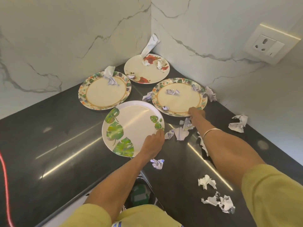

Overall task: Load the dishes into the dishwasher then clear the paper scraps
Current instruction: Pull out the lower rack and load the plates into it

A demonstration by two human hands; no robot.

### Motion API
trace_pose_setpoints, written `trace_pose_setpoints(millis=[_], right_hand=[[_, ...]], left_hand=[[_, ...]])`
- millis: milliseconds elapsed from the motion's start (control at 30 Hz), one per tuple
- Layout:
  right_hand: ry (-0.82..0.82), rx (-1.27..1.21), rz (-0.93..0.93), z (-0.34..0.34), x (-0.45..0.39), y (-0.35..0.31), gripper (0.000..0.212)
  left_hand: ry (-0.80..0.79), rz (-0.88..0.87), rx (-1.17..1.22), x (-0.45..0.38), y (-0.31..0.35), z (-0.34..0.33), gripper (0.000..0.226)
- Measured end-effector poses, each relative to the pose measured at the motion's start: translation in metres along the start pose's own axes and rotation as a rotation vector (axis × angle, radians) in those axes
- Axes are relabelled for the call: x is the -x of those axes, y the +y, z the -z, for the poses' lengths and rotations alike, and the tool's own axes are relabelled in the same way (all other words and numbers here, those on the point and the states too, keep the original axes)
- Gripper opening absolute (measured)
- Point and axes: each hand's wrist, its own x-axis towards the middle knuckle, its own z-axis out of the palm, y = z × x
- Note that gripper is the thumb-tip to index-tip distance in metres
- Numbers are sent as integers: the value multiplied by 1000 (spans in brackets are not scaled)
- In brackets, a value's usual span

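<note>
Several plates lie in the corner of a dark countertop [65, 136]. My left hand [153, 143] grips the near right rim of the white plate with green leaves [131, 126]. My right hand [196, 113] pinches the near rim of the right plate with a coloured leaf border [179, 97], which carries a few crumpled scraps [172, 92]. A second bordered plate [105, 90] lies at the left with a paper wad [110, 76] on it. The red-flower plate [146, 68] sits furthest back with scraps on it.
Crumpled paper scraps lie around the plates: beside my right hand [180, 132], at the right wall [238, 123], and near the front edge [207, 181] [219, 202] [157, 163]. Marble walls close the corner. A wall socket [264, 45] is at the upper right. A red cable [6, 185] hangs at the left.
</note>
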Motion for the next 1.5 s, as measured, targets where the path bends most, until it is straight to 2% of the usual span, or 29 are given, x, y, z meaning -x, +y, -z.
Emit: trace_pose_setpoints(millis=[133,233,300,367,467,533,667,700,733,833,933,1033,1233,1367,1500], right_hand=[[10,-40,24,10,22,-14,32],[-75,-79,57,10,24,-22,41],[-89,-211,73,13,40,-27,42],[-109,-320,103,14,47,-29,42],[-180,-354,119,16,58,-38,49],[-189,-378,119,20,67,-45,52],[-63,-363,149,31,82,-59,56],[-23,-297,187,34,85,-61,56],[16,-215,238,35,86,-62,54],[141,19,389,41,92,-66,46],[257,213,508,48,119,-68,43],[333,358,620,52,149,-67,41],[485,426,807,57,192,-58,39],[565,393,817,65,222,-49,39],[659,396,750,77,246,-30,38]], left_hand=[[51,-2,-32,-7,-3,24,29],[99,-8,-5,-17,-9,45,35],[113,1,14,-23,-14,58,33],[51,30,53,-26,-18,69,30],[94,24,83,-31,-24,75,37],[40,24,134,-33,-28,84,37],[96,152,263,-39,-41,101,39],[117,129,161,-40,-45,103,40],[56,76,99,-41,-48,108,41],[42,19,39,-49,-62,122,41],[190,30,70,-56,-73,146,36],[315,24,234,-65,-83,173,26],[593,11,689,-67,-90,199,28],[655,-28,833,-63,-83,201,29],[690,-63,956,-51,-72,202,28]])
